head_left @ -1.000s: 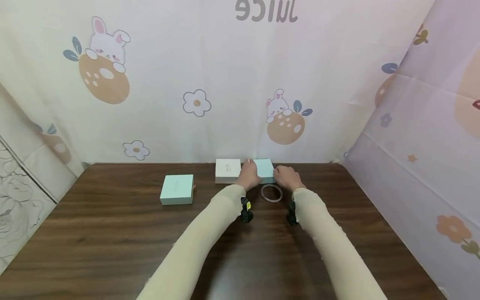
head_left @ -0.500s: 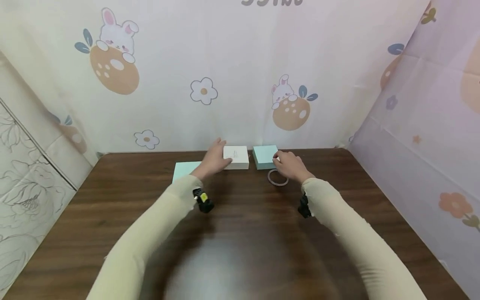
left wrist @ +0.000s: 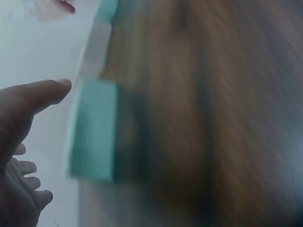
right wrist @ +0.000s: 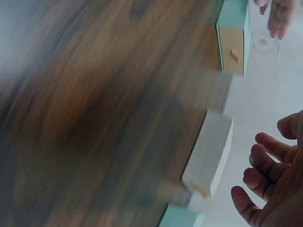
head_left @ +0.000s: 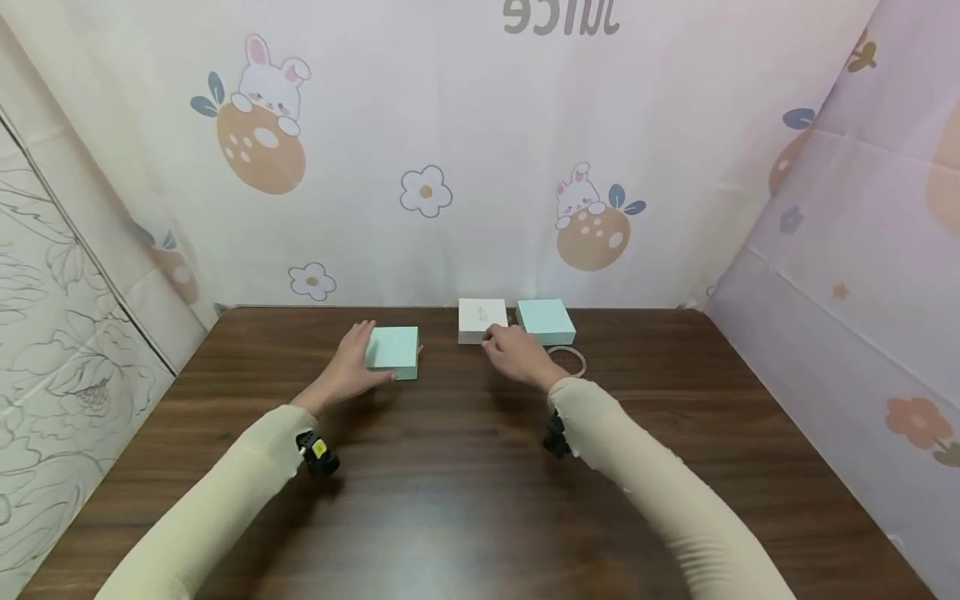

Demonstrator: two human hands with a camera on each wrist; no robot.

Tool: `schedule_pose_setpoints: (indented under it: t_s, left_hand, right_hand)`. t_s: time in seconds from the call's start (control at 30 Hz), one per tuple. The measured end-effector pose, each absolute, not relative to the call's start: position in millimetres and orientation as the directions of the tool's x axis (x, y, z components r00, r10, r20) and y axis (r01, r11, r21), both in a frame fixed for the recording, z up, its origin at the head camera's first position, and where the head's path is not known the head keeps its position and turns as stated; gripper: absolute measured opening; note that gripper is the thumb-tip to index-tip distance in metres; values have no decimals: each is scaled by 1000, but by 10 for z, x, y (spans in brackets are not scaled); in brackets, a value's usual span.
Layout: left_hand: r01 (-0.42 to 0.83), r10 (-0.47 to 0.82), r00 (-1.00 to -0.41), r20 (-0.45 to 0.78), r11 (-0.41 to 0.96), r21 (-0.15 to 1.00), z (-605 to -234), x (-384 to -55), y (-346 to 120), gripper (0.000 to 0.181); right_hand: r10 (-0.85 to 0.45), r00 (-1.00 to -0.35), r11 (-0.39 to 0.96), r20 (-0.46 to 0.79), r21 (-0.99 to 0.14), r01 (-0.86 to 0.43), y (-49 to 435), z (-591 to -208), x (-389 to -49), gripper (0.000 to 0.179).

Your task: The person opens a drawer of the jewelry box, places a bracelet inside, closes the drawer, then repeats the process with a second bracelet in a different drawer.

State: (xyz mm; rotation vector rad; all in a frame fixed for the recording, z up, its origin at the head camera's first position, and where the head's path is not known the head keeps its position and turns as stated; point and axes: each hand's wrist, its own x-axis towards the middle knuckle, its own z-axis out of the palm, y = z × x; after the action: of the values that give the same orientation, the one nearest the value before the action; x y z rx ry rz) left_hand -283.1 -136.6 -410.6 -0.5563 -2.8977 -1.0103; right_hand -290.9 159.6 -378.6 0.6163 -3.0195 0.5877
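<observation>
A mint-green box (head_left: 392, 348) sits at the left on the brown table. My left hand (head_left: 348, 367) is spread at its left side, thumb near its front edge; in the left wrist view, that thumb (left wrist: 47, 94) appears apart from the box. The box's right end, in the right wrist view, is a tan drawer front (right wrist: 232, 49) with a small tab. Near the front right corner of a white box (head_left: 482, 320) hovers my right hand (head_left: 520, 357). Its fingers (right wrist: 265, 168) are loosely bent and hold nothing. Another mint-green box (head_left: 546, 320) lies right of the white one.
A thin pale ring (head_left: 583, 363), partly behind the right hand, lies before the right-hand mint box. Patterned curtains (head_left: 495, 125) hang behind and beside the wooden table (head_left: 450, 500). The white and right-hand mint boxes stand near its back edge.
My left hand has moved left, from between the white and right-hand mint boxes to the left mint box. My right hand has left the right-hand mint box and shifted left.
</observation>
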Motion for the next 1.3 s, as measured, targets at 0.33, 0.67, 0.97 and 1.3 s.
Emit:
schedule_pose_setpoints:
  t_s: [0.33,0.67,0.97,1.3]
  left_hand:
    - [220,276,-961,32,686,694,-4364,-2753,-1720,99]
    - [184,263,-965,0,674,715,-4411,-2877,-1630,102]
    - [210,263,-964,49,630,747,-4473,-2887,-1585,96]
    - [254,266,-958,108,609,751,-4497,-2930,-1572,84]
  right_hand:
    - [-416,-908,832,56,-379,-404,1080,-4025,-2986,27]
    - [-366,-928,858,-75,-415,-305,804,-4088,-3038,44]
    - [-335,-933,899,-134,-342,-273,540,-4194,-3047,58]
    - [-337,-931,894,-143,-358,-268,459,-4205,-3049,55]
